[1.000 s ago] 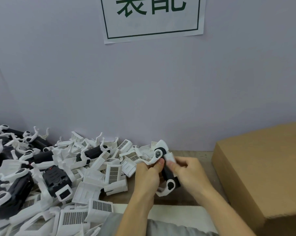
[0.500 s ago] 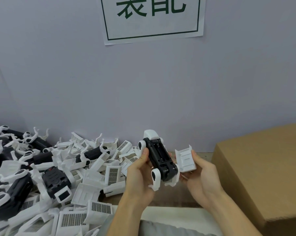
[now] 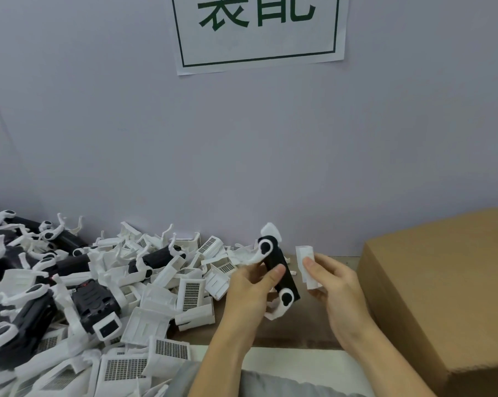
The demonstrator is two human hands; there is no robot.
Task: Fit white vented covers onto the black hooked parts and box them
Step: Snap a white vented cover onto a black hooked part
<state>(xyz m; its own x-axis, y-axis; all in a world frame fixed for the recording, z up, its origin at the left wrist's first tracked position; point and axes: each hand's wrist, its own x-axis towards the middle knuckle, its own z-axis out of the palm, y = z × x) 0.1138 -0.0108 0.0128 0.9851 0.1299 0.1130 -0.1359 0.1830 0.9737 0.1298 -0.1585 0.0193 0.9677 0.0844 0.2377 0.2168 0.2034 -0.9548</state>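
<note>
My left hand (image 3: 252,287) grips a black hooked part (image 3: 279,270) with white hooks at both ends, tilted with its upper end toward the wall. Just to its right, my right hand (image 3: 335,282) pinches a white cover (image 3: 306,266) between thumb and fingers. The cover sits a small gap away from the black part. Its vents do not show from this angle.
A heap of white vented covers (image 3: 190,293) and black hooked parts (image 3: 94,303) fills the table's left side. A brown cardboard box (image 3: 442,287) stands at the right. A wall with a paper sign (image 3: 256,30) rises close behind. Bare brown tabletop (image 3: 299,330) lies under my hands.
My left hand has turned the black part so its side faces me instead of its open inside. The white cover has turned in my right hand and is now pinched edge-up.
</note>
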